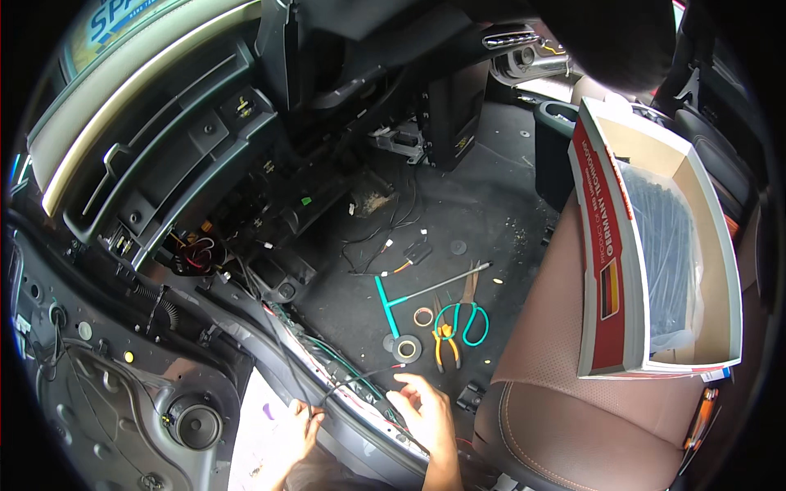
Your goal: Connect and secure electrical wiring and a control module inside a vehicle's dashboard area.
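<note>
Closest to me, the open red-and-white box (610, 270) fills the seat (532, 417) on the right, a clear bag of thin dark strips (663, 245) inside. Down at the sill (327, 393), my left hand (296, 430) is pinched tight on a black cable (360, 378); its tip pokes out over the sill's inner edge toward the floor (499, 180). My right hand (423, 409) sits just beside that tip, thumb and forefinger apart, nothing visible between them.

Here's my worry: if the left pinch slackens, that cable could spring away, since a length also runs up toward the dash. Tug too hard and it may strain somewhere I can't see. Loose teal and red wires (348, 368) line the sill underneath, so a careless grab could snag one.

On the floor past the fingertips there's clutter: black tape roll (396, 350) nearest the sill, orange-handled pliers (445, 332), teal scissors (470, 290) with blades pointing away, and a teal T-handled tool (388, 304). Reaching for the tape risks knocking the pliers. Farther in, a small black module (418, 252) lies among loose leads. Seat to the right, door speaker (196, 423) to the left: tight elbow room, I'd say.
</note>
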{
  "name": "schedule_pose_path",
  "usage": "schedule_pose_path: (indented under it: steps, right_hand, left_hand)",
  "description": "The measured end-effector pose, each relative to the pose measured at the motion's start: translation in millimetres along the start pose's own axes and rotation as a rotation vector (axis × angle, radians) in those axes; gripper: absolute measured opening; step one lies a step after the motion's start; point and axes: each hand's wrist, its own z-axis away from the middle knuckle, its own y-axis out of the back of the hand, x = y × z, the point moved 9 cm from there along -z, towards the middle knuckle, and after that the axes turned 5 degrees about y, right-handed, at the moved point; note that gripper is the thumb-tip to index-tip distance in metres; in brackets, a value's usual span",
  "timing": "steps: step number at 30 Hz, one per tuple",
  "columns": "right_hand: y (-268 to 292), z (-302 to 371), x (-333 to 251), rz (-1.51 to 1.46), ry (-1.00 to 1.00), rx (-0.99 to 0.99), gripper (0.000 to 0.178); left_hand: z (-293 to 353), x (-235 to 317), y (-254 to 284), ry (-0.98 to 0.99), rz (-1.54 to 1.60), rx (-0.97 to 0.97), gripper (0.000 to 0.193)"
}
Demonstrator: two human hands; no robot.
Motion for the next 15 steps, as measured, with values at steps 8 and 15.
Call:
schedule_pose_path:
  steps: [8,15]
  right_hand:
    - [1,0,11,0.058,-0.004,0.070,0.032]
    - [-49,2,-7,0.006,0.108,-0.227,0.048]
  left_hand:
    - [20,-3,56,-0.001,1.084,0.137,0.027]
    - [62,14,47,-0.319,1.360,-0.075,0.039]
